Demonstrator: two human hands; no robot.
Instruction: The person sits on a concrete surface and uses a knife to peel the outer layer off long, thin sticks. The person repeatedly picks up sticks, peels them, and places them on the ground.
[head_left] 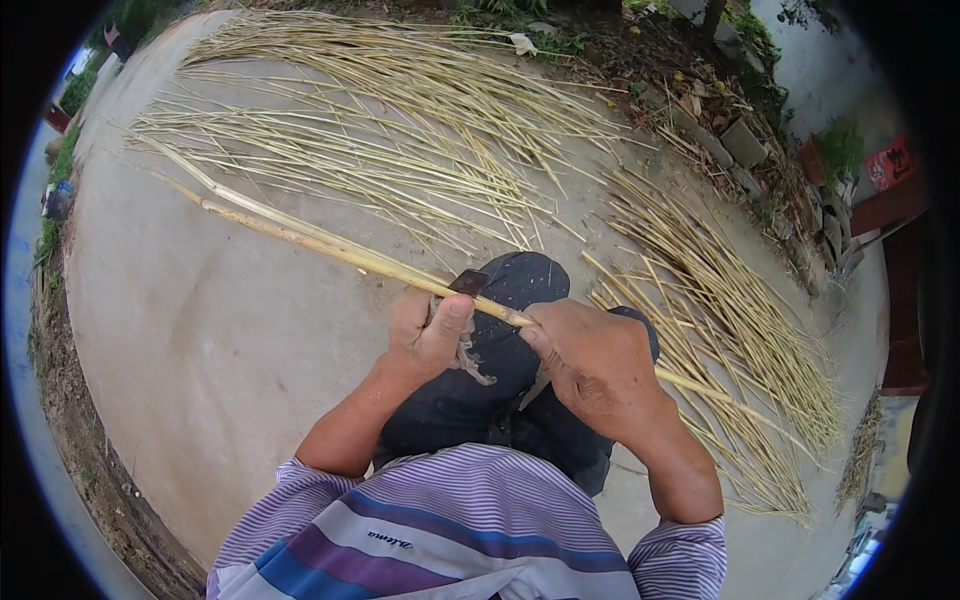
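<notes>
Across my lap runs a long pale-yellow stalk (330, 243), split into two strips toward its far left end. My right hand (590, 365) is closed around it near my knees; the stalk comes out again on the right of that hand. My left hand (425, 335) is closed, its thumb along the stalk, with a short dark flat blade (468, 282) standing up against the stalk beside the thumb. A strip of greyish cloth (468, 362) hangs from this hand. Whatever handle the blade has is hidden in the fingers.
Several long thin strips (330, 150) lie spread on the concrete ground (200, 330) ahead, with a thicker heap (400, 60) behind them. At the right lies a pile of yellow-brown stalks (730, 310). Bricks (742, 145) and leaf litter edge the ground at the far right.
</notes>
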